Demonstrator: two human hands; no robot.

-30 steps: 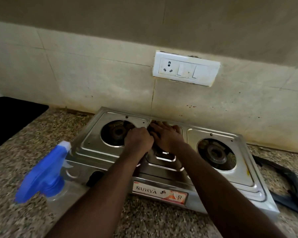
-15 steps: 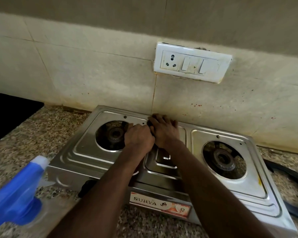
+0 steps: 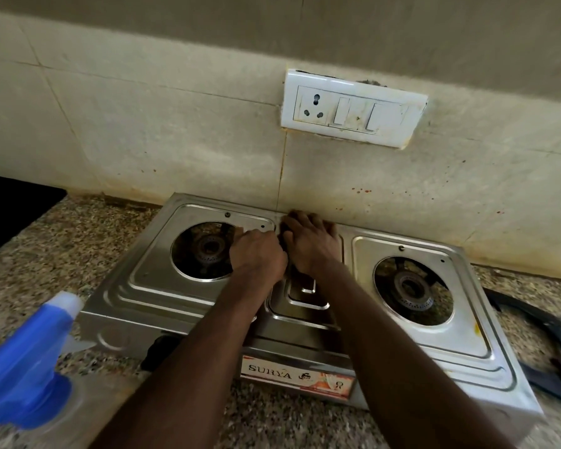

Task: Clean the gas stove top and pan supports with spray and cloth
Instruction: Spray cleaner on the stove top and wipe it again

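Note:
A steel two-burner gas stove (image 3: 162,286) stands on a speckled counter against the tiled wall, both burners bare. My two hands meet at the middle of its back edge. My right hand (image 3: 311,244) lies with spread fingers pressing on a dark cloth (image 3: 285,246), of which only a strip shows between the hands. My left hand (image 3: 258,254) is curled, knuckles up, against the cloth beside the left burner (image 3: 208,247). A spray bottle with a blue trigger head (image 3: 30,367) stands blurred at the lower left. A black pan support (image 3: 548,345) lies on the counter right of the stove.
A white socket and switch plate (image 3: 353,111) sits on the stained wall above the stove. A black surface (image 3: 7,209) adjoins the granite counter (image 3: 78,241) at far left. The right burner (image 3: 412,290) is uncovered.
Both hands have slid together with the cloth from the stove's centre panel toward its back edge. The view has moved closer, so the spray bottle sits lower left.

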